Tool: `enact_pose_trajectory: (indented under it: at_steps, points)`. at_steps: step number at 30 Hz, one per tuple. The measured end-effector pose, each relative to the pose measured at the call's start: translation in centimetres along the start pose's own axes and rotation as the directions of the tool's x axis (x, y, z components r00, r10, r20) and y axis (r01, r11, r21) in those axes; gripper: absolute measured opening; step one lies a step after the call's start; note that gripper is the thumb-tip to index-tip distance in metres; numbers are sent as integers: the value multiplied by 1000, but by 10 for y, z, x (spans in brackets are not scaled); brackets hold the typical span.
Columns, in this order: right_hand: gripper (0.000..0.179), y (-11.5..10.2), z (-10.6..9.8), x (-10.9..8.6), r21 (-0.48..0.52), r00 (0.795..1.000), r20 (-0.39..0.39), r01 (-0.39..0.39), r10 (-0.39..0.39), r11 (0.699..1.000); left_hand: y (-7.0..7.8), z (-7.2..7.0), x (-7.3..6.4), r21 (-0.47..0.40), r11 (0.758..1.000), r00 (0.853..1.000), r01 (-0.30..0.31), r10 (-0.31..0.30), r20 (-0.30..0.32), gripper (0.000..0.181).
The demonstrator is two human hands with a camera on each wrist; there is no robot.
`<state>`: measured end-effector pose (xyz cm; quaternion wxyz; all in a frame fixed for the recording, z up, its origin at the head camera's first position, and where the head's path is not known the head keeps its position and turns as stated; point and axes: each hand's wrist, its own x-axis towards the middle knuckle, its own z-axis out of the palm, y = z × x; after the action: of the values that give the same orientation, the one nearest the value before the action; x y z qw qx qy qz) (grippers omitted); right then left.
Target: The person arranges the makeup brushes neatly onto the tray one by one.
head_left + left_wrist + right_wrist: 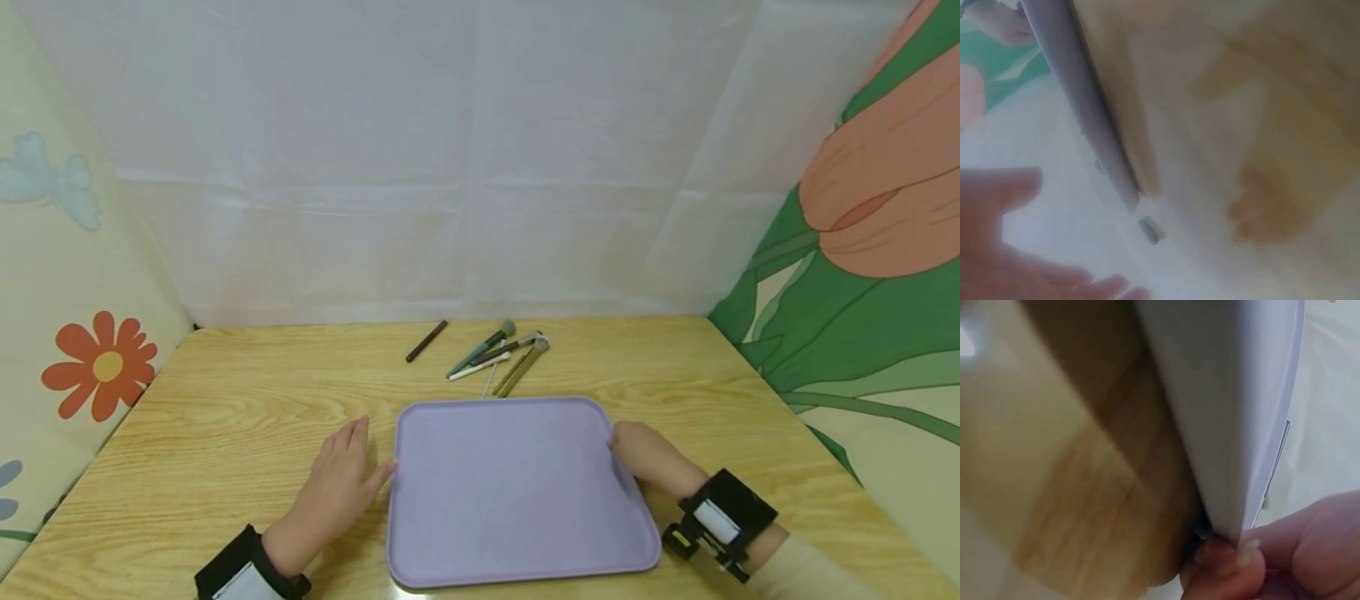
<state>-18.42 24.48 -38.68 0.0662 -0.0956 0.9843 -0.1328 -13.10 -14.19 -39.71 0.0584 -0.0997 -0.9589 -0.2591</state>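
A purple rectangular tray (517, 492) lies on the wooden table, its rim raised all round. My right hand (660, 458) grips the tray's right edge; in the right wrist view its fingers (1222, 569) curl at the underside of the tray wall (1210, 425). Beside the left edge is my left hand (333, 479), fingers spread and thumb pointing at the rim. The left wrist view shows this hand (997, 237) apart from the tray's side (1085, 100), holding nothing.
Behind the tray lie several makeup brushes (487, 350) in a loose pile, with a dark slim stick (426, 342) to their left. A white sheet (450, 167) hangs at the table's back edge. Patterned panels stand at both sides.
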Motion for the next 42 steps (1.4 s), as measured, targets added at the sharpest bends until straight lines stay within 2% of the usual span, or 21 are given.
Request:
enact_pose_trajectory:
  at_steps: [5,8,15,21,26,32,36,42]
  points:
    - [21,3,1,-3,137,997,-4,-70,71,988,1,-1,2,-8,1000,1000,-6,6,-9,68]
    - [22,5,2,-5,184,995,7,-103,104,977,2,0,2,-11,1000,1000,-8,8,-16,67]
    - [21,4,3,-6,185,993,10,-120,120,975,4,0,5,-10,999,999,-34,34,-33,65]
    - [22,2,3,-6,168,993,4,-118,119,979,4,-3,12,10,999,999,-47,48,-16,64]
    - [23,1,4,-8,177,994,-4,-106,108,978,2,-7,25,15,999,1000,-29,29,-9,62]
    - [24,2,5,-8,171,994,-4,-108,110,979,2,-7,44,-17,1000,999,5,-4,40,59]
    - [22,3,5,-7,171,993,8,-120,121,978,0,-4,61,-52,998,997,46,-43,63,57]
    - [21,2,7,-6,159,991,18,-130,129,979,-8,3,85,-71,994,996,77,-73,57,56]
